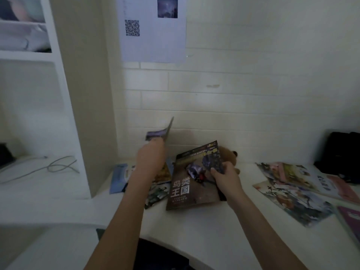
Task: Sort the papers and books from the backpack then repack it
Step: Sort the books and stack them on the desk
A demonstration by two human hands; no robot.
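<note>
My right hand (227, 177) grips the right edge of a brown bird book (191, 184) with white Chinese title, tilted up off the white desk (204, 230). My left hand (151, 156) holds a thin booklet (161, 131) raised upright near the wall. Under my left forearm lie more booklets (157, 193) and a blue one (118, 178). At the right, illustrated books (292, 193) are spread flat. A black backpack (341, 154) sits at the far right against the wall.
A brown teddy bear (230, 154) lies behind the brown book. A grey cable (56, 166) lies on the left desk beyond a beige partition (87, 114). White shelves (27, 55) stand at the left. A sheet with a QR code (153, 29) hangs on the wall.
</note>
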